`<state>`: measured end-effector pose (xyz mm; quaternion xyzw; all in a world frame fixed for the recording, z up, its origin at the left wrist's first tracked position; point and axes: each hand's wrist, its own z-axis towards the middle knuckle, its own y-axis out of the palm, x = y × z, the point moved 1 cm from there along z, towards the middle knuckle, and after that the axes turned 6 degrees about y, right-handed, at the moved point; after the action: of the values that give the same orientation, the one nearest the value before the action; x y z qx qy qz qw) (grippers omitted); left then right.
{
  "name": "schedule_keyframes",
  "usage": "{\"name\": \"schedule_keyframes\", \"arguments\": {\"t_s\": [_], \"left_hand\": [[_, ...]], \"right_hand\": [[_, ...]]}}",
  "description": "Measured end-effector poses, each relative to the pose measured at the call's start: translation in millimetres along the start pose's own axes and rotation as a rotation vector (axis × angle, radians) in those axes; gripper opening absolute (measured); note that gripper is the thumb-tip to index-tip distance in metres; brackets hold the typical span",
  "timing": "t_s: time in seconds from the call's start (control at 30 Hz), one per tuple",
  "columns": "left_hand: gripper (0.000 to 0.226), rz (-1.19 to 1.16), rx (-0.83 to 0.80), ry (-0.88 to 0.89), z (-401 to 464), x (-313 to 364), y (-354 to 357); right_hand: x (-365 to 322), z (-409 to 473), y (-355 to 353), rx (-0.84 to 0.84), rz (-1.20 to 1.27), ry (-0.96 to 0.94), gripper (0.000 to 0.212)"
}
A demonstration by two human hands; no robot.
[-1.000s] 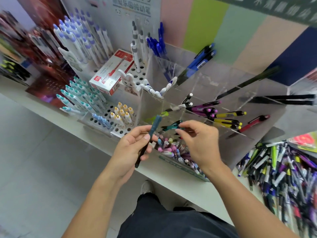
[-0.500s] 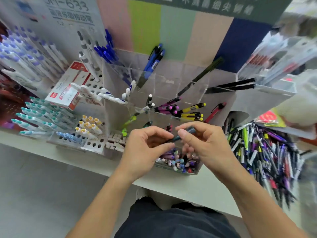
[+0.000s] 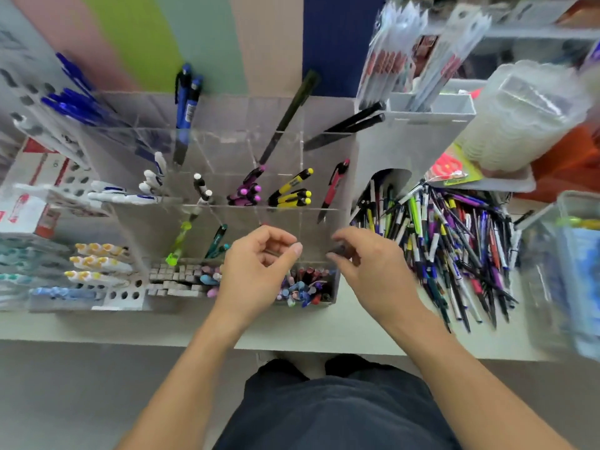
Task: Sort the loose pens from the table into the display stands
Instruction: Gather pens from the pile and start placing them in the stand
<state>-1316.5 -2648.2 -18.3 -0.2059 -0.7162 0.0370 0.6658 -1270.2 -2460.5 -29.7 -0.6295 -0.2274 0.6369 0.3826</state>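
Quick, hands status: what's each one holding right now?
Left hand: fingers curled, nothing visibly held.
Right hand: fingertips pinch a small dark object, too blurred to identify.

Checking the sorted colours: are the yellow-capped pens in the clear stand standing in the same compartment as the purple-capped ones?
No, the yellow-capped pens stand one compartment to the right of the purple-capped pens, with a clear divider between them.

Left hand (image 3: pixel 259 271), right hand (image 3: pixel 367 264) curled

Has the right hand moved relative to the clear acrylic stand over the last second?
Yes. The right hand has shifted rightward along the clear acrylic stand, toward the loose pen pile.
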Motion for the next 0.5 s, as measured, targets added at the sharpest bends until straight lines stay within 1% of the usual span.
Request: {"name": "schedule_keyframes", "arguments": {"t_s": [0.1, 0.2, 0.27, 0.33, 0.37, 0.4, 0.43, 0.5], "left_hand": [[0.009, -0.014, -0.033, -0.018, 0.1, 5.9, 13.6], [0.008, -0.099, -0.137, -0.014, -2.4, 29.1, 35.5], [0.007, -0.158, -0.234, -0.011, -6.2, 45.8, 59.0], [0.008, -0.146, -0.347, -0.016, -8.4, 54.7, 92.5], [0.010, -0.109, -0.402, -0.016, -8.1, 54.2, 112.6], [0.016, -0.050, -0.443, -0.013, -5.4, 49.6, 134.8], [0.028, 0.037, -0.458, -0.007, 0.1, 42.7, 157.4], [0.059, 0.259, -0.394, -0.001, 20.5, 22.8, 197.5]], "right_hand": [[5.8, -2.5, -8.1, 0.024, 0.106, 0.052, 0.023], [20.3, -16.4, -34.1, 0.140, 0.240, 0.132, 0.021], [48.0, -26.1, -48.5, 0.195, 0.260, 0.308, 0.012], [89.0, -31.0, -59.3, 0.184, 0.219, 0.573, 0.005], [109.2, -32.9, -63.1, 0.160, 0.178, 0.686, 0.006], [127.7, -34.7, -65.1, 0.132, 0.138, 0.770, 0.007], [143.4, -36.0, -65.7, 0.103, 0.107, 0.832, 0.009], [168.3, -37.1, -63.9, 0.055, 0.076, 0.920, 0.018]]}}
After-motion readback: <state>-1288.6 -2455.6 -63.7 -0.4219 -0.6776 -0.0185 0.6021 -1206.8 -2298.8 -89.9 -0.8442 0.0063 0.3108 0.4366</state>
